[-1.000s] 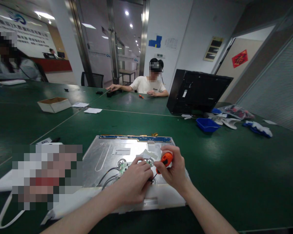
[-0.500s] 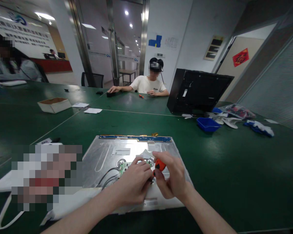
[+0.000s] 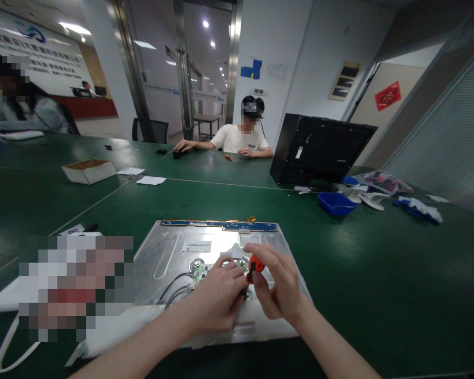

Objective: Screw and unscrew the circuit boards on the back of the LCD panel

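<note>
A metal-backed display panel (image 3: 169, 247) lies flat in front of me, with a blue circuit strip (image 3: 217, 225) along its far edge. My right hand (image 3: 278, 284) grips the orange and black handle of a screwdriver (image 3: 256, 265) between thumb and fingers, over the panel's right half. Close beside it, my left hand (image 3: 221, 295) has its fingers curled in at the screwdriver's lower end; what they pinch is hidden. Partly under the left hand is a green circuit board (image 3: 200, 272), with dark cables (image 3: 174, 281) running off to the left.
A black monitor (image 3: 319, 150) stands at the back right, near a blue tray (image 3: 337, 203) and gloves (image 3: 421, 209). An open box (image 3: 89, 171) and paper (image 3: 150, 180) lie at the left. Across the table sits a person (image 3: 240, 139). White material (image 3: 118, 329) lies by my left forearm.
The screwdriver's handle has turned slightly and shifted a little left in my right hand, whose fingers moved with it. My left hand stays in place.
</note>
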`<state>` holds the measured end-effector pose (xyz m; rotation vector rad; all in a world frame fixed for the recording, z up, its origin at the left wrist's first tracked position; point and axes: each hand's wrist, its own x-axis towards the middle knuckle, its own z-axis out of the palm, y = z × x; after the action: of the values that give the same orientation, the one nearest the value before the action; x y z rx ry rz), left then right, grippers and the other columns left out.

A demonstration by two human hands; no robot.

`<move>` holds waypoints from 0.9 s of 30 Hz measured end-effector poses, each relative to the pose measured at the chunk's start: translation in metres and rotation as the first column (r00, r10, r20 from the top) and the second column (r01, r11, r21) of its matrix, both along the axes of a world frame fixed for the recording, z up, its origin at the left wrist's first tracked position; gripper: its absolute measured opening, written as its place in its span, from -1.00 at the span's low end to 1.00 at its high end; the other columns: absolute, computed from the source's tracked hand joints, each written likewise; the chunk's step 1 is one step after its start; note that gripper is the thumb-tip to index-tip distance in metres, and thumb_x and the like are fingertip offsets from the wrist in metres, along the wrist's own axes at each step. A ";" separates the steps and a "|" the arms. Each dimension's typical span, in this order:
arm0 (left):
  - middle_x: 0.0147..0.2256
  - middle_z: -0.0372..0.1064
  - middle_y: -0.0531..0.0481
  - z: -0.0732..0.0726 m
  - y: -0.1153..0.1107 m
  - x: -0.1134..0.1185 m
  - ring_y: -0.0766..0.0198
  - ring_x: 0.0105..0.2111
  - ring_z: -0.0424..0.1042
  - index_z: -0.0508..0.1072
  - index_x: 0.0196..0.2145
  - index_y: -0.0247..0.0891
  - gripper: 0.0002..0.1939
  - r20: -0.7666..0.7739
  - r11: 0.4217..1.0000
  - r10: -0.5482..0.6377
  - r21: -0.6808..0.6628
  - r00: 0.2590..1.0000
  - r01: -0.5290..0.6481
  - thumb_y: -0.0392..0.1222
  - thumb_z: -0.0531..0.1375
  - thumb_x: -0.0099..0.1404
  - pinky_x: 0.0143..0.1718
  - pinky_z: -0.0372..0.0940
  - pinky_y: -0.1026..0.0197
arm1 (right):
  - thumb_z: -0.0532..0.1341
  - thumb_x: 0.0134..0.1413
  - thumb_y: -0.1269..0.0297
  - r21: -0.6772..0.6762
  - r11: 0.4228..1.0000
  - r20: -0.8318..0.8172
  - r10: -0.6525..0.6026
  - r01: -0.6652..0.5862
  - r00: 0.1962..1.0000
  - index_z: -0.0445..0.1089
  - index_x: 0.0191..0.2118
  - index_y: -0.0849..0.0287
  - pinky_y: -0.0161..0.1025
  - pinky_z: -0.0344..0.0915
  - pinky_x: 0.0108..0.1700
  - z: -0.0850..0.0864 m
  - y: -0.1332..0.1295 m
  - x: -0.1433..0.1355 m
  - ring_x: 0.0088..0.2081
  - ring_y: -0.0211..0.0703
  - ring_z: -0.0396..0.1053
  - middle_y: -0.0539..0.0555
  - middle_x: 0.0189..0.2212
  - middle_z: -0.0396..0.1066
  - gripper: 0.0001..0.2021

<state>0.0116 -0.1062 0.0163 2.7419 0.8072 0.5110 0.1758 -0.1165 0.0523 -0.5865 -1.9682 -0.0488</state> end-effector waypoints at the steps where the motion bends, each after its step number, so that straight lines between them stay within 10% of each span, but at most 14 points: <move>1: -0.24 0.40 -0.09 0.000 0.000 0.000 0.06 -0.16 0.34 0.39 -0.25 -0.22 -0.84 0.000 1.000 -0.001 0.000 1.000 0.001 -0.30 0.09 0.19 0.03 0.07 -0.06 | 0.03 0.03 0.46 0.000 1.000 -0.005 -0.004 0.004 1.000 0.15 0.15 0.17 -0.14 0.40 -0.26 0.000 0.000 0.000 -0.21 -0.07 0.42 0.17 -0.21 0.43 -0.50; 9: -0.21 0.41 -0.07 0.000 -0.001 0.000 0.09 -0.16 0.34 0.38 -0.22 -0.21 -0.78 0.031 0.999 0.004 -0.038 1.000 -0.003 -0.33 0.12 0.14 0.06 0.03 -0.05 | 0.20 0.03 0.39 0.089 0.987 -0.020 -0.130 0.131 0.991 0.19 0.02 0.08 -0.32 0.21 -0.54 -0.008 0.002 -0.001 -0.57 -0.25 0.27 -0.03 -0.49 0.36 -0.60; 17: -0.25 0.42 -0.07 0.001 0.000 -0.001 0.07 -0.16 0.35 0.40 -0.25 -0.21 -0.83 0.003 1.000 -0.004 -0.011 1.000 0.004 -0.32 0.10 0.19 0.05 0.04 -0.07 | 0.02 0.07 0.41 -0.015 1.000 0.004 -0.020 0.020 1.000 0.13 0.17 0.16 -0.15 0.39 -0.28 -0.002 0.000 0.002 -0.22 -0.07 0.43 0.15 -0.23 0.43 -0.50; 27: -0.23 0.41 -0.08 0.001 -0.001 0.000 0.07 -0.16 0.35 0.39 -0.21 -0.21 -0.80 0.027 1.000 0.010 -0.006 1.000 -0.010 -0.31 0.11 0.18 0.04 0.06 -0.06 | 0.20 0.09 0.32 0.069 0.991 -0.029 -0.109 0.111 0.994 0.17 0.04 0.08 -0.31 0.22 -0.53 -0.009 0.005 -0.002 -0.52 -0.25 0.27 -0.02 -0.45 0.33 -0.62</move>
<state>0.0118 -0.1069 0.0169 2.7203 0.8154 0.5459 0.1738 -0.1119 0.0428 -0.6457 -1.9004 -0.1783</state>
